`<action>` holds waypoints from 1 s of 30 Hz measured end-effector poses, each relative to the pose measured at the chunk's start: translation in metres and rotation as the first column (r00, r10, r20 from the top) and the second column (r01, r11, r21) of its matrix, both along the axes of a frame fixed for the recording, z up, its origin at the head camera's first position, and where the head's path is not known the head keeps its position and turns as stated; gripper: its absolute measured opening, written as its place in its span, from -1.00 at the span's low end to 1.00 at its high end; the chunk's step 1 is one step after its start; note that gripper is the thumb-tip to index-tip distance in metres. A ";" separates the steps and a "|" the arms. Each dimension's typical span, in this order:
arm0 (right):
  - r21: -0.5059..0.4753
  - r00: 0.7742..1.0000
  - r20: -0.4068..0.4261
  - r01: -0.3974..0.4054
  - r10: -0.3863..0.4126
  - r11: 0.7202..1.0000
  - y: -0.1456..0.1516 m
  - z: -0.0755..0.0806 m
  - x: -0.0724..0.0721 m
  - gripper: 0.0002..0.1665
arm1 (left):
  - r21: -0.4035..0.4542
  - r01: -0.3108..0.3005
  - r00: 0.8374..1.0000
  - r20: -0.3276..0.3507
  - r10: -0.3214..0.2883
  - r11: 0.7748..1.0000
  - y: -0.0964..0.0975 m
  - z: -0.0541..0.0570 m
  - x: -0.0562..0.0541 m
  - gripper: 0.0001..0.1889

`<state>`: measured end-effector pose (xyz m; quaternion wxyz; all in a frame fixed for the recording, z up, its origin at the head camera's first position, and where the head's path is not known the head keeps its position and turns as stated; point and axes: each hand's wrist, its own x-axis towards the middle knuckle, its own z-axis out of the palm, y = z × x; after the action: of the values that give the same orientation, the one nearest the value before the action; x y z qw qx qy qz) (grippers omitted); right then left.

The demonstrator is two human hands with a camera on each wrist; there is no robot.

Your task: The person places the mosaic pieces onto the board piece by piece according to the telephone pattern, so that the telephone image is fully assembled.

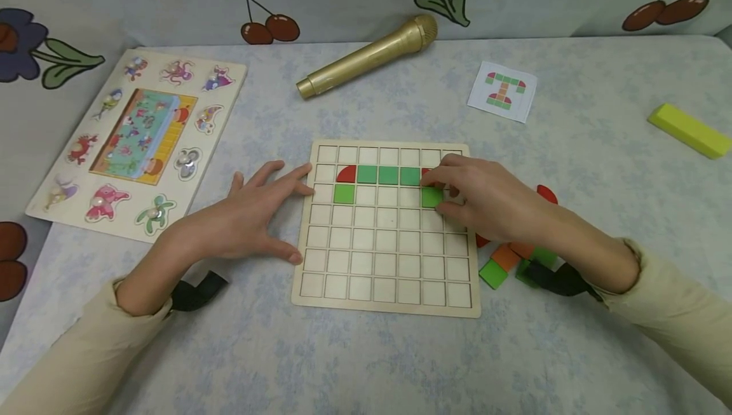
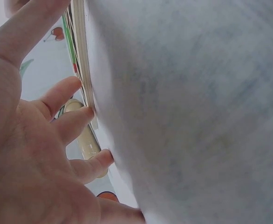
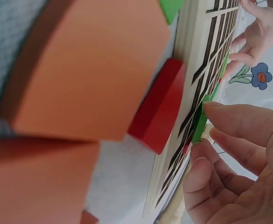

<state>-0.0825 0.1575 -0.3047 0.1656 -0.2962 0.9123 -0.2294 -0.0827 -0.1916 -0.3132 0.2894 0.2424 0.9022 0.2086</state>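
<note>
A wooden grid board [image 1: 386,311] lies in the middle of the table in the head view. Along its second row run a red quarter-round tile [image 1: 347,175], several green square tiles [image 1: 388,175] and a red tile mostly behind my right fingers. One green tile [image 1: 344,194] sits below the left red one. My right hand [image 1: 492,196] pinches a green square tile [image 3: 201,123] between thumb and fingers at the board's right side, level with that tile. My left hand [image 1: 246,218] spreads its straight fingers, thumb and fingertips at the board's left edge.
Loose orange tiles [image 1: 506,257], green and red ones lie right of the board, partly under my right forearm. Behind the board are a gold microphone [image 1: 366,59] and a pattern card [image 1: 503,92]. An animal puzzle board [image 1: 108,135] lies left, a yellow block [image 1: 689,130] far right.
</note>
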 end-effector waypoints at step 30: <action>-0.013 1.000 0.003 0.005 -0.005 1.000 0.001 -0.001 -0.001 -0.62 | 0.008 0.006 1.000 0.000 -0.006 1.000 -0.001 0.000 0.000 0.24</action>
<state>-0.0838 0.1584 -0.3062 0.1644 -0.2944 0.9114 -0.2361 -0.0831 -0.1924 -0.3135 0.2889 0.2461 0.9007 0.2113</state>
